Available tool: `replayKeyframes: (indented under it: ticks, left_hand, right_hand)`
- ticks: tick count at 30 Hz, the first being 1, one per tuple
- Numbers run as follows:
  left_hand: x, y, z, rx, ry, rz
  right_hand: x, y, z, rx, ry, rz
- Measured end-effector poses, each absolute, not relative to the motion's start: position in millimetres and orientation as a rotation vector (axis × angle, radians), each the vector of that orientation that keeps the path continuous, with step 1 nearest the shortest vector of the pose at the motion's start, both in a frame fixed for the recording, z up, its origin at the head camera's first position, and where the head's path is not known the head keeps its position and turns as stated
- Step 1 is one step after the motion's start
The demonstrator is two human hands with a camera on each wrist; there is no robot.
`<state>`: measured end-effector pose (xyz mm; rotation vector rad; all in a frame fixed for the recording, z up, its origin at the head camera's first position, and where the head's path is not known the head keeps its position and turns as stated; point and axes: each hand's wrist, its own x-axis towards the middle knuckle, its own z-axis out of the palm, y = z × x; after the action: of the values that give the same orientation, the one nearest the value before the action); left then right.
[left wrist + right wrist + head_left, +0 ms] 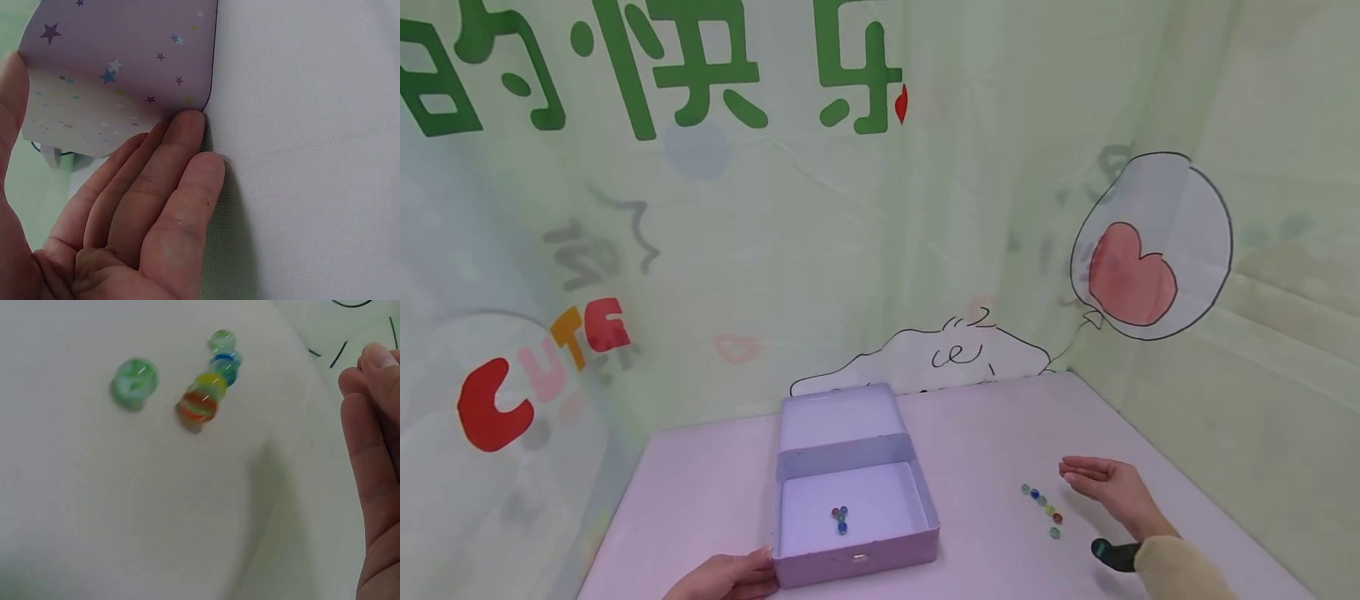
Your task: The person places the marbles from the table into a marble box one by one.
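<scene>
Lilac box [827, 572] against straight-fingered left hand [726, 575]

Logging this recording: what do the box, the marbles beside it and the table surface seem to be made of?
Box: smooth, star-printed, low sheen; its crisp edges suggest coated metal or stiff card, unclear which.
Marbles: likely glossy glass, see-through with bright highlights and coloured swirls.
Table surface: probably matte cloth, from the fine weave in the left wrist view.

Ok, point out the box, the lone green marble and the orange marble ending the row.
Box [897, 556]: head view, on its front wall.
Lone green marble [136, 380]: right wrist view, on its middle.
Orange marble [199, 407]: right wrist view, on its middle.
</scene>
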<state>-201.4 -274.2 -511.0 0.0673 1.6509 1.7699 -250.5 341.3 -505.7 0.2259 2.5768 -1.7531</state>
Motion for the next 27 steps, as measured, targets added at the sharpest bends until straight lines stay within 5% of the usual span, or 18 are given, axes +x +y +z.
replayKeyframes:
  ticks: [11,27]
  left_hand:
    - [-199.7,-276.3,-506.3,0.037,1.639,1.775]
    - [-200.4,-273.6,-505.2,0.03,1.665,1.783]
  right_hand:
    - [-235.7,336.8,-549.7,0.303,2.667,-1.576]
    - [-234.6,320.0,-551.7,0.291,2.793,-1.492]
